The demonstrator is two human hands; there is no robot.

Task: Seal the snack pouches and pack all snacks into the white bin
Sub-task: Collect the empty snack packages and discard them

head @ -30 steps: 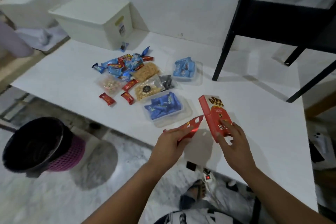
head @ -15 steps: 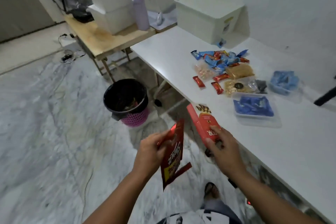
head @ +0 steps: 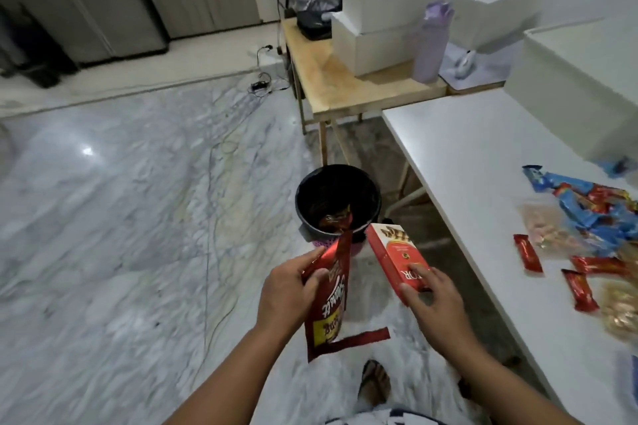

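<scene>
Marble floor (head: 121, 217), black bin (head: 338, 203) ahead; left grip (head: 290, 290) grasping red wrapper (head: 328, 300), right grip (head: 431, 307) red box (head: 397, 259).

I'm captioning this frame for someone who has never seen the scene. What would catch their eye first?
Two bare hands in the foreground over the marble floor: the left hand holds a shiny red foil pouch, the right hand a red cardboard snack box. Just beyond them stands a round black waste bin; wrapped snacks litter the white table at right.
</scene>
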